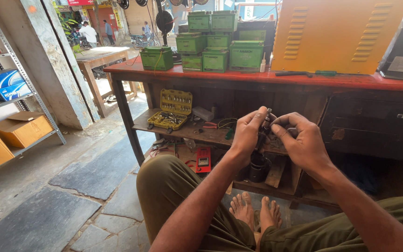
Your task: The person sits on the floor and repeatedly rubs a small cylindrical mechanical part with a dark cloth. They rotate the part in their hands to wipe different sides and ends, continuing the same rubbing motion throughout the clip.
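Dark metal, small and roughly cylindrical, the part [265, 127] sits between both hands in front of the seated person's knees, level with the lower shelf [197, 133] of the red-topped wooden bench [350, 81]. The left hand [247, 135] closes around the part's lower body, fingers curled tight and thumb pressed toward the top. The right hand [299, 140] meets it from the other side, its thumb and forefinger pinched on the upper end, where a thin pale tip [269, 111] shows above the knuckles. The part's long axis runs nearly upright, tilted slightly toward the right hand. Both hands touch the part; the left carries most of it, while the right grips only the top section. How much of the part lies hidden within the left palm cannot be determined. Behind the hands, on the shelf, lie an open yellow socket-set case [172, 109] and red-handled pliers [210, 125]. Below, on the floor beside the bench leg, rests a red handheld meter [203, 160]. Stacked green battery boxes [215, 44] and a yellow louvred metal cabinet [336, 32] stand on the bench top, well apart from the hands.
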